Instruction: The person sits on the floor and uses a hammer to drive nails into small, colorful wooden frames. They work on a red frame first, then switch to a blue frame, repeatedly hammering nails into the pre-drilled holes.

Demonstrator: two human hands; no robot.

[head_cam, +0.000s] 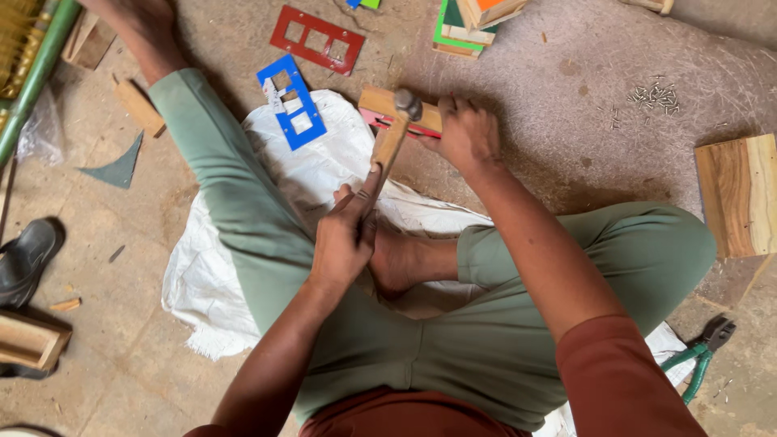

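- While a wooden-handled hammer (pixel 394 133) is gripped tight in the left hand (pixel 344 243), its metal head is held over a pale wooden piece (pixel 380 103).
- That piece, red-edged, is pinned to the floor by the right hand (pixel 468 133).
- Blue (pixel 291 101) and red (pixel 316 39) cut-out frames are seen beyond.

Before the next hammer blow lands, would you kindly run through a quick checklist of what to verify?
1. Left hand grips hammer handle: ok.
2. Right hand steadies wooden piece: ok.
3. Right fingers away from the hammer head: not ok, close beside it.
4. Nail standing upright under the head: cannot tell.
5. Spare nails on the floor: ok.
6. Bare foot away from the strike spot: ok.
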